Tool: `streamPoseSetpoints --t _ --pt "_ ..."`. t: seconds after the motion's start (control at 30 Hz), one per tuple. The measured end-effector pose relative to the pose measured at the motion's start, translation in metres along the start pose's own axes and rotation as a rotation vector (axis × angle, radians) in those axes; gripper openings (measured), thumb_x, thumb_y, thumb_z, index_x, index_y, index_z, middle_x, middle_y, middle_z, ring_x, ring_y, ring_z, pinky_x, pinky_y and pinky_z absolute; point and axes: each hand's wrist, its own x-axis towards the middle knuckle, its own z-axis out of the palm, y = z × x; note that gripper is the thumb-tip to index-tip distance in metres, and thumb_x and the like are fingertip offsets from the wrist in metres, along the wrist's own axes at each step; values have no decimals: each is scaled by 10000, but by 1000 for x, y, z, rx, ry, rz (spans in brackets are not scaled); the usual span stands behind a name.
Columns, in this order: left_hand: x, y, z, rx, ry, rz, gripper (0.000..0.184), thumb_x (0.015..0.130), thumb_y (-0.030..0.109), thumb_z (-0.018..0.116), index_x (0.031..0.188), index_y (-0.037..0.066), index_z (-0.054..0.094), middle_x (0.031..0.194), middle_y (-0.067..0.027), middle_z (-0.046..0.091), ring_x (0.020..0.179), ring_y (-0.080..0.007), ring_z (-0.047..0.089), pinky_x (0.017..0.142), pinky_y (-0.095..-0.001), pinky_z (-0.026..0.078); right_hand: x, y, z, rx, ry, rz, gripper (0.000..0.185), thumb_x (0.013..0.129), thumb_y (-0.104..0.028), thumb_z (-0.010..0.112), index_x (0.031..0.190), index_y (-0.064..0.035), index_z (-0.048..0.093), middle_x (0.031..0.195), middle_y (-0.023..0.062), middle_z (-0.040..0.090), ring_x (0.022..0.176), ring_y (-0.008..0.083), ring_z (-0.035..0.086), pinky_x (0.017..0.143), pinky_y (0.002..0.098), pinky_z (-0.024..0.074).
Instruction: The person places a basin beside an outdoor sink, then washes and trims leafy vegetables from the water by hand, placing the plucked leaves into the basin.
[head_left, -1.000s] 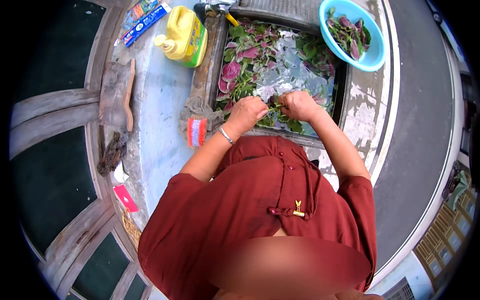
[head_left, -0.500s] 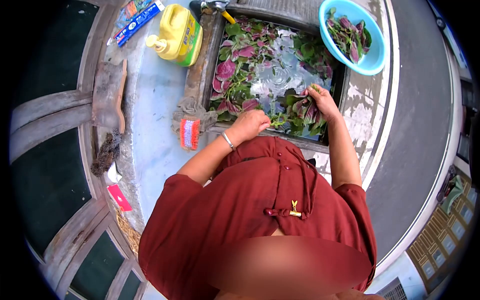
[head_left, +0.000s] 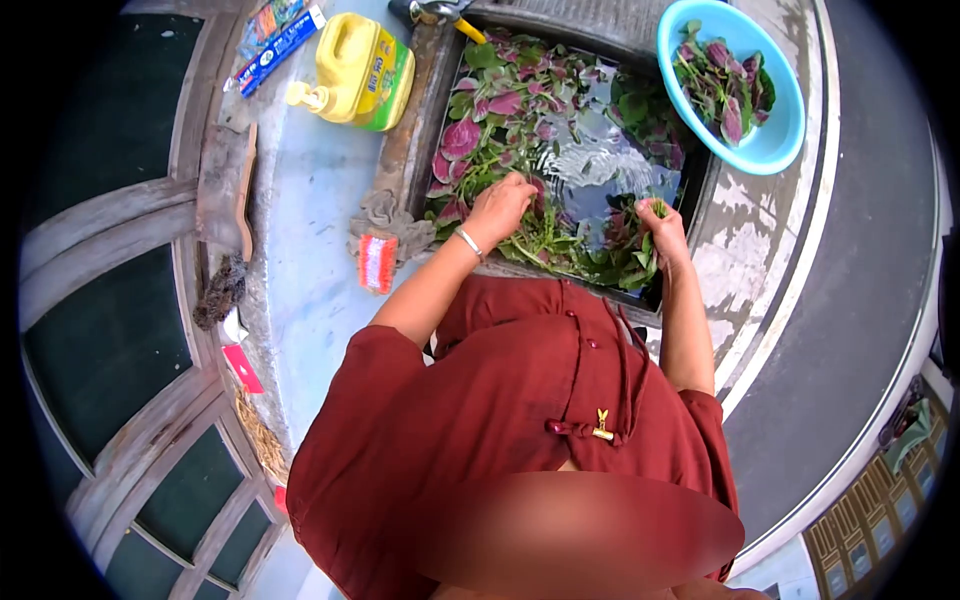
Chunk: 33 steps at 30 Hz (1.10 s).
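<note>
Red and green leafy stems (head_left: pixel 500 100) float in the water of a dark rectangular sink (head_left: pixel 433 110). My left hand (head_left: pixel 503 208) is over the near left part of the water, its fingers closed on leafy stems among the floating ones. At the near right corner my right hand (head_left: pixel 662 228) pinches a bunch of leafy stems (head_left: pixel 622 240), whose leaves hang down to the water. More leafy stems (head_left: pixel 728 85) lie in a light blue basin (head_left: pixel 787 125) on the sink's far right edge.
Left of the sink are a yellow pump bottle (head_left: pixel 365 75), a red-and-white brush (head_left: pixel 377 263) and a grey cloth (head_left: pixel 385 218). A yellow-handled tool (head_left: pixel 468 28) rests on the far left corner. A blue box (head_left: pixel 280 52) lies farther left.
My left hand has moved forward over the floating stems. My right hand has come slightly nearer with its bunch, which is lower at the water. The whole view has shifted a little.
</note>
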Motion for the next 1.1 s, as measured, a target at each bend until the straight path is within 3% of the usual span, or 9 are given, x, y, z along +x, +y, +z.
streamPoseSetpoints --t 0.13,0.2,0.27,0.47,0.57,0.73,0.8,1.03,1.1 --pt "32 -45 25 226 131 55 255 825 62 495 1049 75 616 1079 -106 564 970 -297 583 818 -371 479 0 3 14 55 30 7 181 867 -226 610 905 -49 611 562 -26 471 435 71 413 416 223 330" --pt "39 -51 24 238 -16 -37 243 824 74 463 1012 68 618 1108 -110 567 995 -298 585 801 -386 490 -3 0 21 109 2 6 180 865 -209 605 897 -33 624 566 -36 474 477 61 420 446 222 333" --pt "45 -65 30 367 -102 -204 184 803 44 470 906 45 623 1083 -140 578 924 -317 615 748 -423 508 -2 -1 19 17 -17 15 152 872 -170 601 896 -21 610 790 41 640 652 87 534 606 236 434" --pt "50 -54 -20 327 -94 -180 134 801 104 529 813 52 651 899 -152 641 822 -336 635 675 -441 509 -1 0 24 67 -14 -30 143 867 -173 608 888 -32 617 750 9 613 619 75 499 579 224 405" --pt "42 -26 -55 33 155 -80 195 847 225 604 935 64 670 838 -130 661 635 -256 635 605 -360 504 4 -4 31 22 -44 -72 131 866 -170 613 872 -39 618 708 -19 571 612 56 472 565 216 384" --pt "44 -12 -65 -801 -28 -261 263 933 211 503 993 -8 634 857 -70 676 526 -69 573 446 -188 429 -6 -46 61 -157 -109 -253 135 869 -162 608 880 -28 621 697 -30 538 630 47 450 581 216 377" --pt "40 -6 -64 -1088 -157 -349 269 946 207 468 1053 5 609 846 -61 671 535 -80 578 445 -187 419 -11 -58 71 -278 -123 -452 124 860 -141 608 907 -28 624 704 -21 554 661 66 482 615 233 406" --pt "35 35 -53 -639 -272 -183 202 889 65 477 1018 -15 610 811 -81 674 516 -139 622 486 -258 489 -17 -75 100 -670 -145 -977 220 797 -122 629 1009 -72 602 884 143 638 792 320 621 694 388 492" --pt "32 41 -51 -602 -261 -165 197 901 70 474 1015 -3 617 817 -66 667 522 -123 619 477 -239 476 -14 -71 96 -837 -139 -909 204 789 -141 636 974 -68 592 849 146 622 785 335 609 680 402 489"
